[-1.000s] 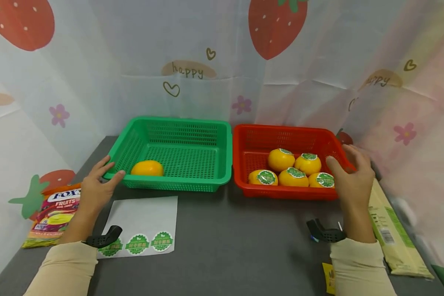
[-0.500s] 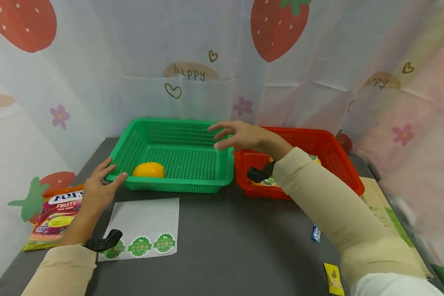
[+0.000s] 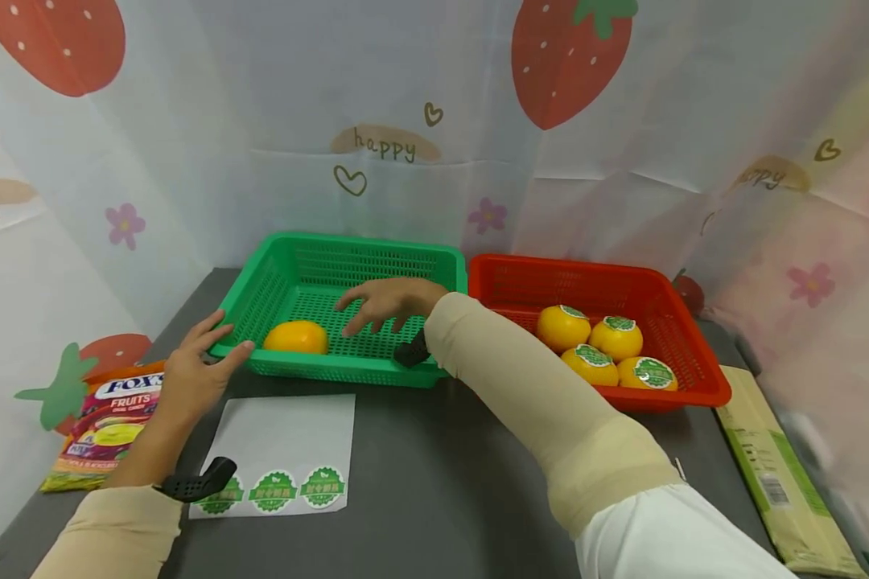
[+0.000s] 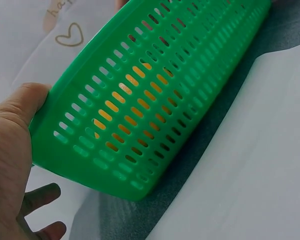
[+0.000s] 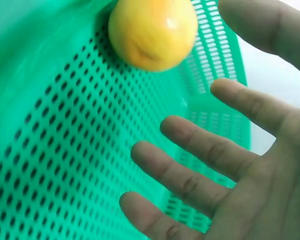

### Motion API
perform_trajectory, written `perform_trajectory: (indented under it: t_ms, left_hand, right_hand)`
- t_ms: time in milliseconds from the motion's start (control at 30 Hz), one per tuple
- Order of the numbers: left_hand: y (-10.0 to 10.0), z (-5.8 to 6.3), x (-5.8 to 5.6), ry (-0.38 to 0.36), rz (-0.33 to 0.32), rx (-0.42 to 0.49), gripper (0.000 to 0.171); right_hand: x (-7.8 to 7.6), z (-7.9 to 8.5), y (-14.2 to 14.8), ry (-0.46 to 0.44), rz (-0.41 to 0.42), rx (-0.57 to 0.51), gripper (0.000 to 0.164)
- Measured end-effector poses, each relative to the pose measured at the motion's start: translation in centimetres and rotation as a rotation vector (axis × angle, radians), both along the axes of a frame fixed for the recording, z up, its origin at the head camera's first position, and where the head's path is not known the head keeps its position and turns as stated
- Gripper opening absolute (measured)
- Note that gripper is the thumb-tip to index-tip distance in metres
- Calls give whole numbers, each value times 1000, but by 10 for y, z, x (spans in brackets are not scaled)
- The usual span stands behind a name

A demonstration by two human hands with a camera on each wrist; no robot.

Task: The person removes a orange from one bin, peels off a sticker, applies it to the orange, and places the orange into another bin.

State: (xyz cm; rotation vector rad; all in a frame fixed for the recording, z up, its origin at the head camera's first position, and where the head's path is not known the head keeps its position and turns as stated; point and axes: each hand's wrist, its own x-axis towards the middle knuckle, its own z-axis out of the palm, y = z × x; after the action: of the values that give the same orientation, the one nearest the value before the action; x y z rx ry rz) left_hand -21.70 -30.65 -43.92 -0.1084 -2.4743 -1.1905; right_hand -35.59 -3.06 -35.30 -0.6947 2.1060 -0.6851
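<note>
A green plastic basket (image 3: 362, 371) holds one orange (image 3: 296, 337) at its front left, with no sticker visible on it. My left hand (image 3: 197, 374) touches the basket's front left corner with thumb and fingers spread. In the left wrist view, the thumb (image 4: 32, 95) lies against the rim and two fingers stick out below, off the basket. My right hand (image 3: 391, 301) hovers over the inside of the green basket, to the right of the orange. Its fingers (image 5: 190, 177) are spread and hold nothing in the right wrist view, apart from the orange.
A red basket (image 3: 695, 342) with several stickered oranges (image 3: 590, 363) stands to the right of the green one. A paper sheet (image 3: 290, 434) bearing green round stickers lies in front. A candy bag (image 3: 112, 418) is at left, and a long beige package (image 3: 782, 474) at right.
My right hand has swung left from the red basket's right side to above the green basket, lowering at the end. The left hand stays at its corner. The head view has shifted slightly.
</note>
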Motion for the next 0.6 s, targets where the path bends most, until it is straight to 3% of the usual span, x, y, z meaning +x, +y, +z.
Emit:
perform_trajectory:
  t_ms: [167,333,600]
  left_hand:
    - [-2,-3,-1,13,6,8,55]
    - [-3,-4,-1,16,7,17,54]
    - [-1,-4,1,13,13,10,54]
  right_hand:
    - [-4,-12,-23,-50,-19,58,75]
    - [-4,-14,-36,-89,1,107,66]
    - [-10,-18,-46,-28,-1,102,48]
